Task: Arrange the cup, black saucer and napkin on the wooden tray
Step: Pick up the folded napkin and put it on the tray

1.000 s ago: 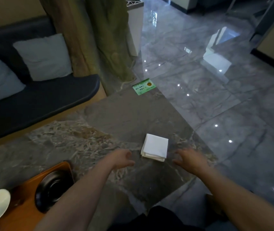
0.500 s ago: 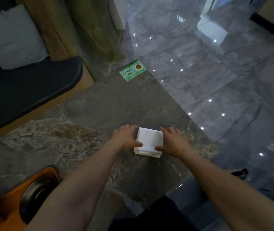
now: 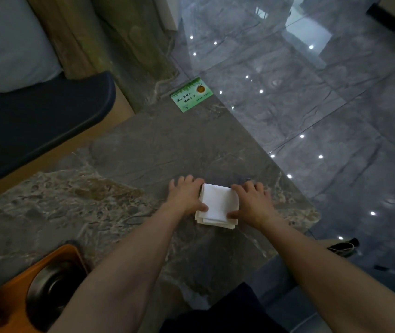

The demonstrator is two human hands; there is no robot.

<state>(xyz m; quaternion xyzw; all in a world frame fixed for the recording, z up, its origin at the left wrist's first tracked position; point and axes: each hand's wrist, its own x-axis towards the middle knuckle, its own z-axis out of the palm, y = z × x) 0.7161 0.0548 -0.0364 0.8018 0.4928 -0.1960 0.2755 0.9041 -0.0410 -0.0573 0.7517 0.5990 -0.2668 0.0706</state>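
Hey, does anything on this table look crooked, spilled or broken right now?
Nothing spilled or broken. The folded napkin sits slightly askew on the table, lower layers fanning out at its near edge, with the left hand and right hand squaring its sides.

A green card (image 3: 191,94) at the far edge of the worktop (image 3: 158,150) carries printed characters and an orange emblem, upside down, too small to read.
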